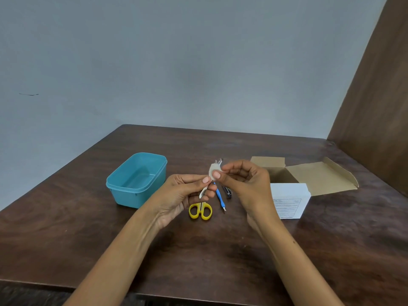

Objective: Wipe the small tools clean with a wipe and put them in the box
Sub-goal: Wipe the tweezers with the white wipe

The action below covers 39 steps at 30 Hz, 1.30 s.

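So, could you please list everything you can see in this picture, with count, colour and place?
Plastic box: one, teal, open and empty, on the table's left side.
Scissors: one pair, yellow handles, on the table below the hands.
Blue-handled tool: one, blue with a metal tip, right of the scissors.
Dark tool: one, dark, beside the blue one; type unclear.
Cardboard box: one, white outside, brown inside, flaps open, on the right.
Table: one, dark brown wood.
Small tool: one, pale, held in both hands.
Wipe: one, white, wrapped around that tool.
Left hand: holds the tool's lower end.
Right hand: fingers pinch the wipe.
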Motion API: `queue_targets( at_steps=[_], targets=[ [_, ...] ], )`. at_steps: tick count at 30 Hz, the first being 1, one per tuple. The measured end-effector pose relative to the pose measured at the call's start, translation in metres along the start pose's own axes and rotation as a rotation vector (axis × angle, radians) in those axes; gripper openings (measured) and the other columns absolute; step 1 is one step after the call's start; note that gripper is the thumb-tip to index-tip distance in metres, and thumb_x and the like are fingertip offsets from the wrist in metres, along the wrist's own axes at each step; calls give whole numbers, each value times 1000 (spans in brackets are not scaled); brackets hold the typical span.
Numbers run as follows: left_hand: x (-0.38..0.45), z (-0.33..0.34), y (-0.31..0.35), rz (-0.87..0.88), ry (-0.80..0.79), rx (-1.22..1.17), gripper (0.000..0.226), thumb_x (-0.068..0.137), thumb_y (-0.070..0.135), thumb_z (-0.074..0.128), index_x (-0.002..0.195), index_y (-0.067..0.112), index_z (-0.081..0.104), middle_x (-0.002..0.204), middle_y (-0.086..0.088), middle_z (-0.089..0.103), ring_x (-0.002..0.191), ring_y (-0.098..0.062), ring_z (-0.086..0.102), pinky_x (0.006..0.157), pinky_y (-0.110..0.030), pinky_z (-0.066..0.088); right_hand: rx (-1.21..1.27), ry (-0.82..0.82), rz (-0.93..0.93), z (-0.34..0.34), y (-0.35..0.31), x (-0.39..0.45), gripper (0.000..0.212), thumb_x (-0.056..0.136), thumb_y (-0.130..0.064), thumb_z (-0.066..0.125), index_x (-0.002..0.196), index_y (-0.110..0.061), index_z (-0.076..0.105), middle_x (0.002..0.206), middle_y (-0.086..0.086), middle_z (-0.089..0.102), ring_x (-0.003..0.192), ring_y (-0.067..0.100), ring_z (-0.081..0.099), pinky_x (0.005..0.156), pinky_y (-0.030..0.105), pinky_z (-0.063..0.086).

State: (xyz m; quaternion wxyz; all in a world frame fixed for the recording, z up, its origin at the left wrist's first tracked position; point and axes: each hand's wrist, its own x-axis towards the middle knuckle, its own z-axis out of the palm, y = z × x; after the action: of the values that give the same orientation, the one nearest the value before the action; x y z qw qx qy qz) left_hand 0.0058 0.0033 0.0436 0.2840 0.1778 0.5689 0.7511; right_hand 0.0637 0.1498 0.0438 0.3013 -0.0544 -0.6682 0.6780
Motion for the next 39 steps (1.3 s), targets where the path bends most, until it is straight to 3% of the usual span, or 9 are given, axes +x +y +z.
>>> queue_targets(
  at_steps=[4, 10, 14, 21, 24, 27, 30, 35, 39],
  targets=[
    [-1, -1, 0, -11, -15, 37, 19, 69, 16, 65, 83, 9, 76, 73, -7, 74, 60, -9, 69, 56, -16, 55, 7, 13, 20, -1, 0, 0, 17, 64, -7, 83, 69, -12, 68, 67, -2, 71, 68, 11, 69, 63, 20, 53],
    [-2, 1, 0, -8, -39, 59, 21, 70, 15, 65, 87, 9, 76, 74, -6, 73, 60, -9, 68, 57, -16, 56, 30, 153, 3, 2, 0, 1, 11, 69, -12, 81, 75, -14, 72, 76, 1, 73, 77, 18, 70, 74, 32, 58],
    [-1, 0, -1, 32, -19, 82, 20, 70, 16, 66, 87, 10, 76, 78, -8, 74, 62, -10, 68, 57, -17, 56, 57, 175, 37, 5, 3, -1, 8, 72, -12, 79, 78, -15, 73, 80, 4, 73, 79, 21, 70, 76, 33, 57],
    [-1, -1, -2, 88, 9, 153, 22, 70, 19, 68, 89, 11, 76, 80, -9, 74, 64, -12, 69, 57, -19, 55, 111, 90, 137, 6, 2, -3, 10, 79, -17, 73, 86, -11, 75, 80, 2, 73, 75, 9, 66, 62, 18, 53],
    [0, -2, -2, 91, 16, 156, 23, 71, 19, 68, 91, 11, 76, 80, -8, 75, 64, -13, 69, 57, -19, 55, 64, -19, 172, 5, 3, -2, 12, 82, -19, 70, 88, -9, 74, 83, 4, 73, 78, 11, 67, 67, 19, 54],
    [0, -4, -2, 90, 30, 133, 21, 71, 19, 67, 89, 12, 77, 80, -9, 75, 64, -14, 70, 57, -19, 56, -14, -147, 178, 4, 6, -4, 17, 86, -20, 66, 95, -6, 72, 85, 4, 72, 76, 7, 65, 62, 14, 49],
    [-1, -3, -1, 62, 13, 142, 22, 71, 19, 67, 90, 11, 76, 79, -8, 75, 63, -13, 69, 57, -19, 56, -14, -121, 180, 4, 6, -2, 16, 86, -18, 67, 94, -6, 72, 84, 3, 71, 73, 7, 63, 58, 12, 46],
    [-2, 0, -1, 36, -3, 137, 25, 71, 19, 67, 93, 9, 74, 79, -7, 75, 62, -12, 70, 55, -17, 55, 51, -64, 194, 2, 5, 2, 17, 84, -22, 68, 93, -9, 73, 87, 7, 72, 83, 17, 64, 75, 29, 53],
    [-1, -1, -2, 52, 40, 55, 20, 72, 17, 66, 89, 10, 74, 82, -8, 76, 68, -13, 72, 56, -17, 55, 16, -145, 190, 6, 6, -4, 17, 84, -17, 68, 96, -6, 72, 87, 7, 73, 79, 11, 67, 64, 15, 50]
  ],
)
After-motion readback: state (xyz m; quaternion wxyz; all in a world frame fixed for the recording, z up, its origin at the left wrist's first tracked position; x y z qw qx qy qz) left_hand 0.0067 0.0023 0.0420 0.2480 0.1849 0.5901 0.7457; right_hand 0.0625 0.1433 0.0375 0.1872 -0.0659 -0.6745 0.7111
